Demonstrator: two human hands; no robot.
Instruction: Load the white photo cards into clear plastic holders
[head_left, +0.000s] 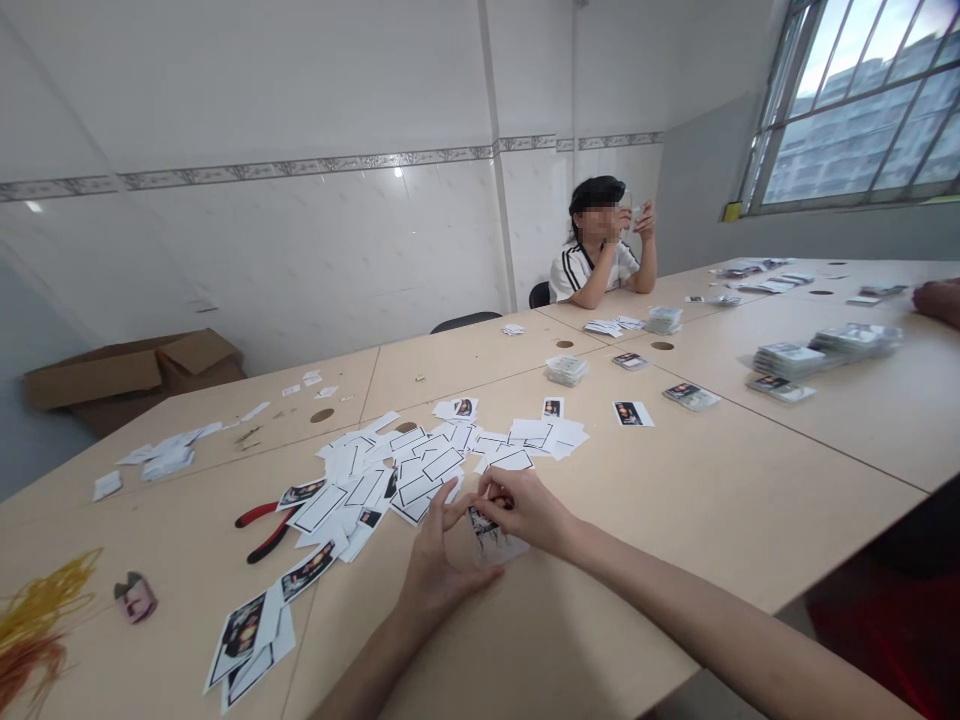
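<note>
A clear packet with a dark printed picture is between my hands, just above the table. My left hand holds it from the left and below, thumb along its lower edge. From the right, my right hand pinches at its top edge with bent fingers. Just beyond my hands lies a wide loose pile of white cards with black outlines, some showing dark pictures. Pliers with red and black handles lie partly under the pile's left side.
Stacked packets stand on the right of the table. Yellow strings and a small pink object lie at the left. An open carton is beyond. Across sits a person with raised hands.
</note>
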